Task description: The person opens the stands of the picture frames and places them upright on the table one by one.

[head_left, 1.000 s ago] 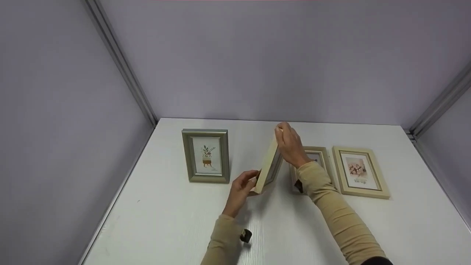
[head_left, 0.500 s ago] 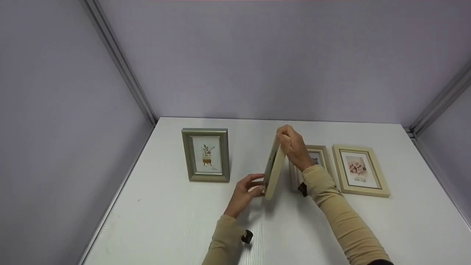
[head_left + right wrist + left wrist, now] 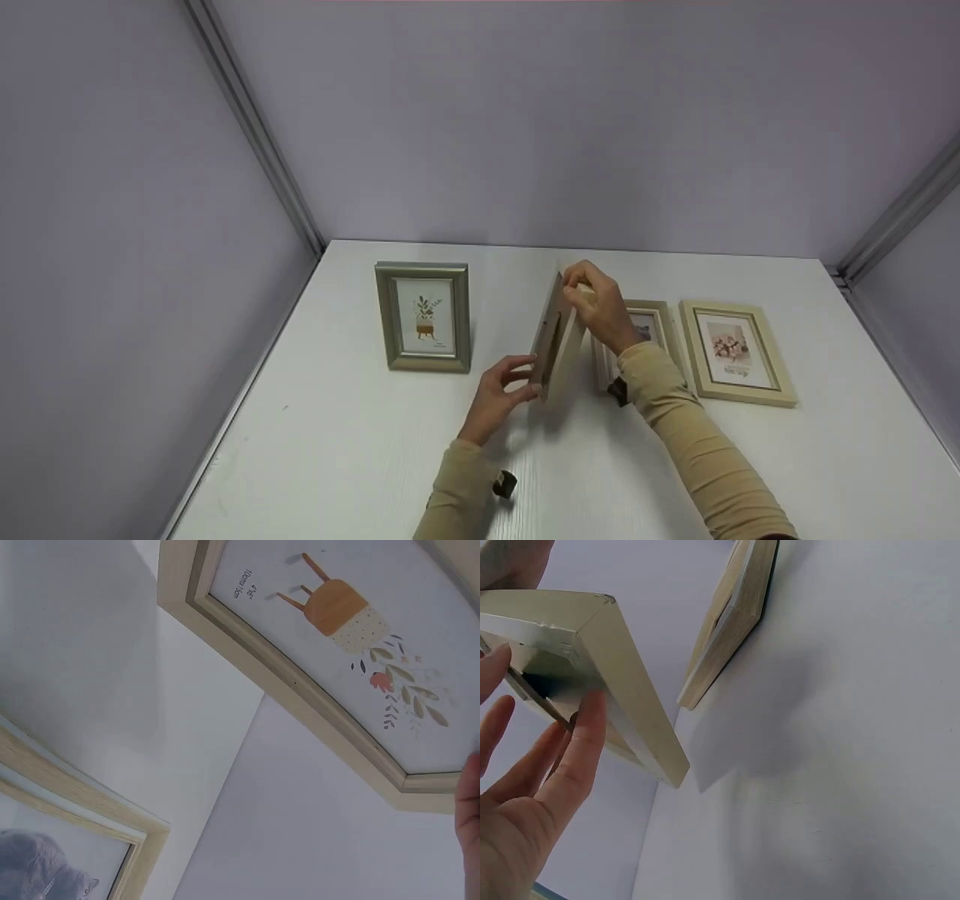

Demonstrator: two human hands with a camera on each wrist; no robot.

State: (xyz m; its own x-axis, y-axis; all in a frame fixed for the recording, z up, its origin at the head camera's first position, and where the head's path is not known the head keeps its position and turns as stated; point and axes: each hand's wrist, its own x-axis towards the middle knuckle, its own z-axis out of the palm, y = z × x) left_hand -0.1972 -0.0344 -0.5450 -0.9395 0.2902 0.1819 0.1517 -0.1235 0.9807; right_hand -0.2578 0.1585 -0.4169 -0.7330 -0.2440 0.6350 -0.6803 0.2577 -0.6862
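Note:
A cream picture frame is held up between both hands, tilted with its back turned to the left. My right hand grips its upper edge. The left hand pinches the back near the lower end; in the left wrist view, its fingers are curled about a thin flap behind the frame. In the right wrist view, the front of this frame shows a plant in an orange pot on legs.
A greenish-gold picture frame stands upright on the white table at left. To the right are a frame with a cat picture, partly hidden by the right arm, and a cream frame with a flower picture. Grey walls enclose the table.
The held frame has turned, so its back now shows where its front side was visible before. The right hand has shifted slightly right and down; the left hand has moved slightly right.

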